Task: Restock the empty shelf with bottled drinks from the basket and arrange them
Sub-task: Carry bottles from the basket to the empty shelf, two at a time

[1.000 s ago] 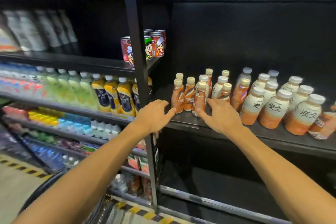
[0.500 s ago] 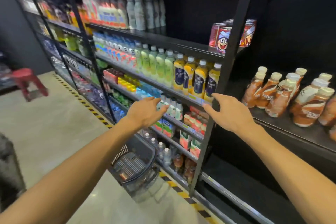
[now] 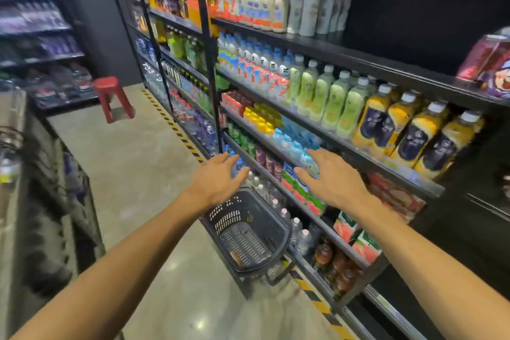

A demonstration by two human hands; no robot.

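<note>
Basket (image 3: 249, 240) sits on the floor against the foot of the shelving, below both hands, and looks empty; no bottle shows in it. The left hand (image 3: 216, 179) has its fingers straight and spread, holding nothing; the right hand (image 3: 332, 178) likewise, hovering before the shelf edge (image 3: 311, 203). Neither touches anything. To do this step well, I judge: reach down, check the basket's bottom, and take any bottle upright by its body.

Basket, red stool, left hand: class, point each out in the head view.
Basket (image 3: 271, 219): head view, far rim.
Red stool (image 3: 108, 83): head view, seat top.
Left hand (image 3: 216, 178): head view, back of hand.
</note>
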